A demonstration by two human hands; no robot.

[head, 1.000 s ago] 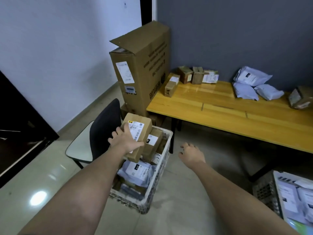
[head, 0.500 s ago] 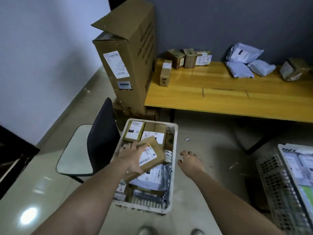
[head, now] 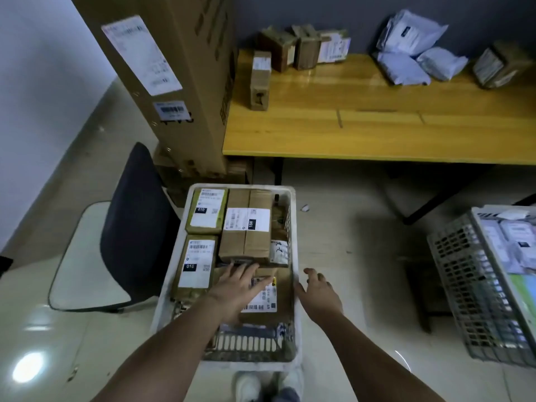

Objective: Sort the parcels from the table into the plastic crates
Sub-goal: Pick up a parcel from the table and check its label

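- A tiled floor (head: 362, 256) ran under a wooden table (head: 377, 132) set against a grey wall.
- Small boxes (head: 301, 47) and grey mailer bags (head: 412, 53) lay along the table's far edge.
- A white crate (head: 291, 227), packed with labelled parcels, stood on the floor by a dark chair (head: 136, 227).
- The left hand (head: 237, 288) lay flat, fingers straight, on a brown parcel (head: 268, 297) at the crate's near end.
- The right hand (head: 317, 291) hovered just beside the crate's right rim, fingers loose, holding nothing.
- A grey crate (head: 464, 285) stood well apart, at the right.
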